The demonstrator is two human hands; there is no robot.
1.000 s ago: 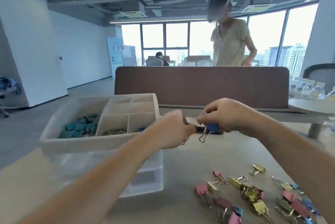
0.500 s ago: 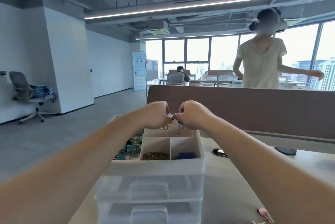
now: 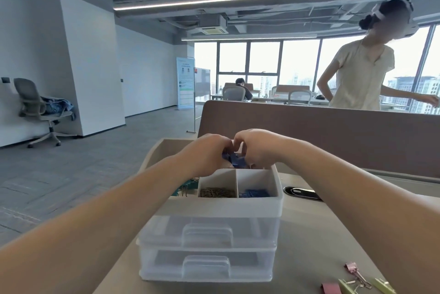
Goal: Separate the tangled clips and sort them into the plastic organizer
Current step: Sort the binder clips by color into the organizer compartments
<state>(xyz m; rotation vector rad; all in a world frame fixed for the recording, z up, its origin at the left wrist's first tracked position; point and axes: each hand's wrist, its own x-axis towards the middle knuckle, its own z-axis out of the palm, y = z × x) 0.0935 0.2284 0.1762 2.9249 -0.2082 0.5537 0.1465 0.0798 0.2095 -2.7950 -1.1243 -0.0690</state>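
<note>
The clear plastic organizer [image 3: 209, 208] stands on the desk straight ahead, with two drawers below and a divided tray on top. Over the tray's far compartments, my left hand [image 3: 207, 153] and my right hand [image 3: 257, 148] meet, both pinching a blue binder clip [image 3: 234, 160] between them. A near compartment holds brass paper clips [image 3: 216, 192]; the one to its right holds blue clips [image 3: 254, 193]. Teal clips [image 3: 184, 187] show at the tray's left, partly hidden by my left forearm. Pink and yellow-green loose clips [image 3: 357, 280] lie at the desk's bottom right.
A brown desk divider [image 3: 333, 136] runs behind the organizer. A black cable grommet [image 3: 301, 192] sits in the desk to the organizer's right. A person stands beyond the divider at right. An office chair [image 3: 35, 108] stands far left on the floor.
My view has swung left and up, bringing the organizer to the centre. Both hands carried the blue clip from over the desk to above the tray and have lowered slightly toward its compartments.
</note>
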